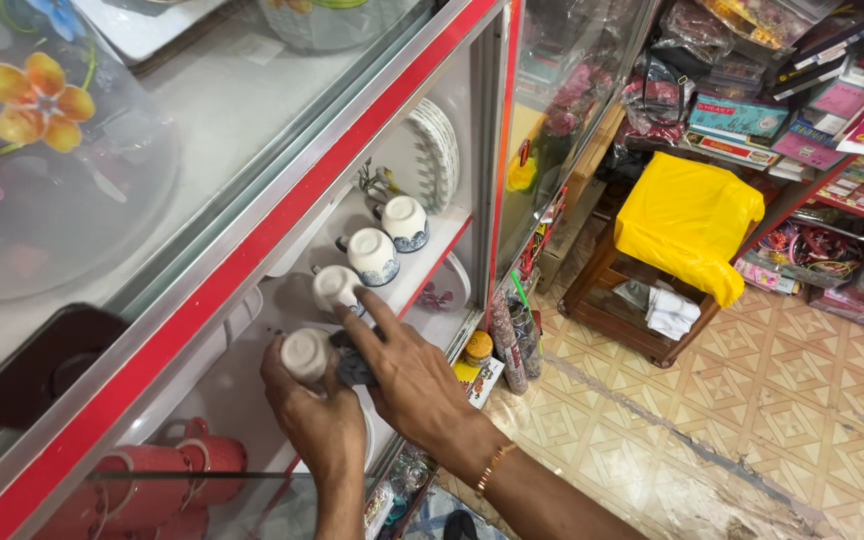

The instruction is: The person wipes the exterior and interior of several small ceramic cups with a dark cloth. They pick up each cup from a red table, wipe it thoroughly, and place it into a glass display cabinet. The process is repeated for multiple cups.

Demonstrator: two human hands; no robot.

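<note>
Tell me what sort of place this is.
Probably a small household-goods shop: a glass display case holding cups and plates, with packaged goods stacked on crowded shelves.

Two bare forearms with no sleeves showing, left hand (324, 425) without rings or watch, right hand (414, 385) likewise ringless, thin gold bracelet (493, 468) of small links circling the right wrist, short plain fingernails

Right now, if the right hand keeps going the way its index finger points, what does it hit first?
The right hand points up the shelf at the upturned white cup just ahead. Its fingertip looks at or nearly on that cup; depth is unclear.
</note>
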